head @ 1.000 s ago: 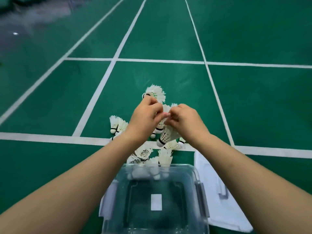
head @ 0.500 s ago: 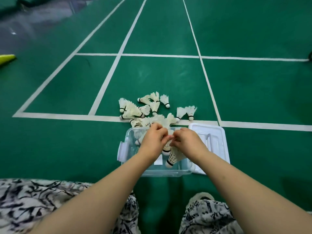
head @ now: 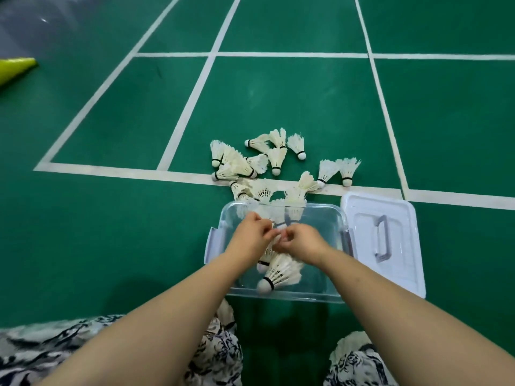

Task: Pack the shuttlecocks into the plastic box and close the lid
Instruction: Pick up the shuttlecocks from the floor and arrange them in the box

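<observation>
A clear plastic box [head: 323,218] stands open on the green court floor. Both hands are over it. My left hand [head: 250,238] and my right hand [head: 302,242] pinch the same bunch of white shuttlecocks [head: 281,270], whose cork ends point down toward the box's near wall. Several loose shuttlecocks [head: 276,157] lie scattered on the floor just beyond the box, across a white line. The white lid [head: 401,246] with a grey handle lies flat to the right of the box, touching it.
White court lines [head: 192,87] cross the green floor. A yellow-green object [head: 15,68] lies at the far left edge. My patterned trouser legs [head: 217,355] fill the bottom of the view, just short of the box.
Both hands have carried the bunch of shuttlecocks back from the pile and lowered it into the box. The view has pulled back and tilted down.
</observation>
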Tool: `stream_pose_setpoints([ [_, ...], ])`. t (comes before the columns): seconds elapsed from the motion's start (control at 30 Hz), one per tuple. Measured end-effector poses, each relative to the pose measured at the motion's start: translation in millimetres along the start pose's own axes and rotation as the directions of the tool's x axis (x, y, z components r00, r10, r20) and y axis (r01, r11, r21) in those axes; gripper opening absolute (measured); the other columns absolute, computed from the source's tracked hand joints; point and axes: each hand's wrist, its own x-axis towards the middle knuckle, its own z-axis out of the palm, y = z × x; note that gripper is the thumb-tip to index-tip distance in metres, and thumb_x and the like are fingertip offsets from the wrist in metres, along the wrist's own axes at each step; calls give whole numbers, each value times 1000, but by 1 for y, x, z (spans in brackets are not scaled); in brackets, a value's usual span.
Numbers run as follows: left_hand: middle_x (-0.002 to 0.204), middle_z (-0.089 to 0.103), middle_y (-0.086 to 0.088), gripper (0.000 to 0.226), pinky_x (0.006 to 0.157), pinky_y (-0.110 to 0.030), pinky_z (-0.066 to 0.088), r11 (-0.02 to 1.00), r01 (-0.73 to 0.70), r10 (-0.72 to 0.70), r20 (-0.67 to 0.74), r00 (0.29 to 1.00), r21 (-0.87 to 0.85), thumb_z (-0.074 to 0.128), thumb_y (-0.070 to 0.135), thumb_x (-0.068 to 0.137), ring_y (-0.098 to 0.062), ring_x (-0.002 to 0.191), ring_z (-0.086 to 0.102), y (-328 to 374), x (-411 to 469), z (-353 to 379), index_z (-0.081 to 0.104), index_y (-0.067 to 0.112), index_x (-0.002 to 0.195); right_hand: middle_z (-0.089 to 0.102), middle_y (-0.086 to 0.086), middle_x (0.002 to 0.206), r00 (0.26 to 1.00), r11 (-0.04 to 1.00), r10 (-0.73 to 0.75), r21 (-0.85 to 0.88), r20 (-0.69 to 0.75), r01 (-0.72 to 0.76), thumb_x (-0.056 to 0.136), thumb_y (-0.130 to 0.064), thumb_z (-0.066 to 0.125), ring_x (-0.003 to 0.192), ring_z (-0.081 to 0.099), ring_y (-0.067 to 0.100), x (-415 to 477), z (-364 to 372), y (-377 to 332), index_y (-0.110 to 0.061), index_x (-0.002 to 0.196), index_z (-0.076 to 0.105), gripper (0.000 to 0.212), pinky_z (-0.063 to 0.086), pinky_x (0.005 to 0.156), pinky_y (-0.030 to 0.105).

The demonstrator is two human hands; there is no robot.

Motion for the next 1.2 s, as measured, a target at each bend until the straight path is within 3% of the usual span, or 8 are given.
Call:
stream_pose_setpoints([
  [0.17, 100, 44, -6, 31, 85, -28, 39, 999, 31, -33, 68, 997, 32, 50, 34, 93, -15, 86, 44, -18, 20, 14, 64, 5, 94, 61, -3, 70, 994, 999, 33, -38, 107, -29, 78, -28, 71, 69, 54, 11, 28, 4, 9, -22, 63, 57, 22, 44, 65, 23],
  [0.23, 108, 47, -8, 32, 87, -28, 39, 998, 29, -35, 103, 994, 54, 52, 37, 92, -17, 90, 46, -22, 25, 22, 62, 7, 97, 61, -4, 69, 992, 999, 44, -21, 117, -42, 80, -25, 69, 68, 54, 11, 33, 3, 15, -22, 61, 55, 24, 44, 60, 22],
  [0.4, 120, 49, -9, 37, 89, -27, 38, 998, 30, -38, 143, 989, 59, 56, 39, 89, -21, 105, 51, -28, 29, 36, 58, 9, 110, 55, -6, 63, 995, 998, 58, -38, 87, -55, 79, -25, 71, 64, 51, 11, 38, 10, 27, -23, 60, 53, 27, 40, 57, 22],
  [0.6, 127, 48, -7, 46, 98, -29, 38, 996, -23, 10, 153, 988, 88, 63, 42, 83, -20, 114, 48, -33, 27, 44, 54, 12, 117, 56, -9, 67, 997, 994, 74, 82, 20, -75, 76, -30, 76, 64, 52, 7, 34, 16, 42, -21, 67, 56, 24, 39, 56, 17],
  [0.8, 125, 49, -3, 50, 93, -32, 42, 982, -118, 105, 93, 990, 145, 59, 47, 84, -19, 112, 50, -35, 17, 39, 51, 16, 123, 63, 0, 75, 995, 993, 91, -75, -29, -93, 76, -25, 76, 74, 60, 17, 31, 12, 40, -17, 72, 60, 18, 49, 68, 26],
  [0.97, 137, 41, -3, 55, 104, -40, 34, 945, -115, 98, 72, 993, 306, 58, 48, 84, -24, 127, 37, -40, 16, 32, 45, 24, 131, 67, 7, 85, 992, 977, 122, -173, -34, -126, 80, -18, 72, 82, 63, 21, 17, -6, 30, -16, 73, 59, 15, 52, 75, 30],
  [1.1, 152, 25, -6, 36, 110, -48, 30, 885, -95, 10, 186, 982, 456, 54, 34, 90, -30, 139, 24, -43, 16, 29, 57, 16, 121, 64, 5, 80, 994, 978, 85, -186, -68, -97, 81, -19, 71, 77, 58, 19, -2, -21, 29, -16, 73, 56, 18, 42, 61, 25],
  [1.2, 152, 27, -8, 27, 111, -49, 28, 866, -117, 26, 191, 981, 485, 49, 28, 93, -32, 139, 26, -42, 18, 31, 63, 17, 113, 64, 4, 78, 991, 982, 52, -174, -126, -73, 79, -21, 73, 75, 60, 20, -13, -29, 33, -20, 65, 52, 25, 44, 65, 26],
])
